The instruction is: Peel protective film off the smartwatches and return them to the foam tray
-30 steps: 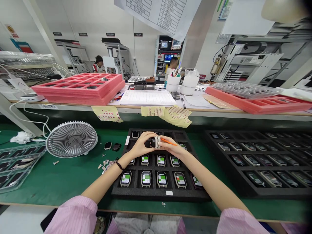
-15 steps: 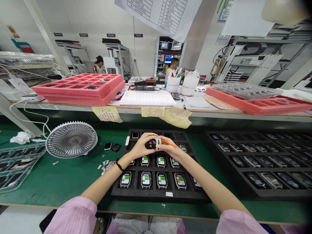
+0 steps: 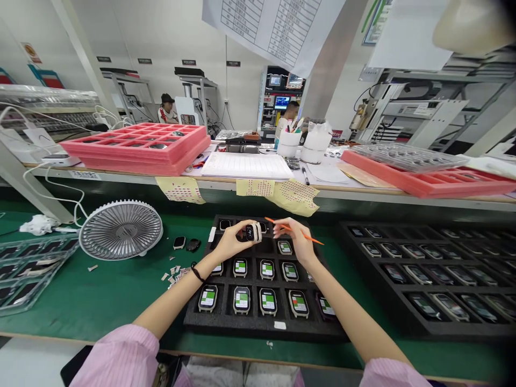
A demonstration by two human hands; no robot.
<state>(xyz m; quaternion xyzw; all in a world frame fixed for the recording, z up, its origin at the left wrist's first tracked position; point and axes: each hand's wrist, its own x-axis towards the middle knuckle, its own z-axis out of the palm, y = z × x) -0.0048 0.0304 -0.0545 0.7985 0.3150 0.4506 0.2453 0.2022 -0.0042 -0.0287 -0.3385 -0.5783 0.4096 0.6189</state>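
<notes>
Over the back part of a black foam tray [image 3: 258, 327], my left hand [image 3: 233, 242] grips a watch [image 3: 253, 232] with a dark face and a pale case, tilted on edge. To its right, apart from the watch, my right hand [image 3: 296, 239] is closed on a thin orange stick [image 3: 312, 238] lying across the fingers. Below both hands, watches with lit green and white screens sit in the tray's compartments, such as one watch [image 3: 267, 301] in the front row. One front-row watch [image 3: 298, 303] also shows red on its screen.
A second black tray [image 3: 379, 279] of watches lies at the right. On the left are a round fan [image 3: 121, 230], two loose watch pieces [image 3: 179, 243], small scraps [image 3: 175, 277] and a clear tray [image 3: 34, 274]. Pink foam trays [image 3: 141, 156] stand on the shelf; two people are beyond.
My right hand has drawn away to the right from the watch, with the orange stick still in it. The watch remains in my left hand. The view has shifted slightly.
</notes>
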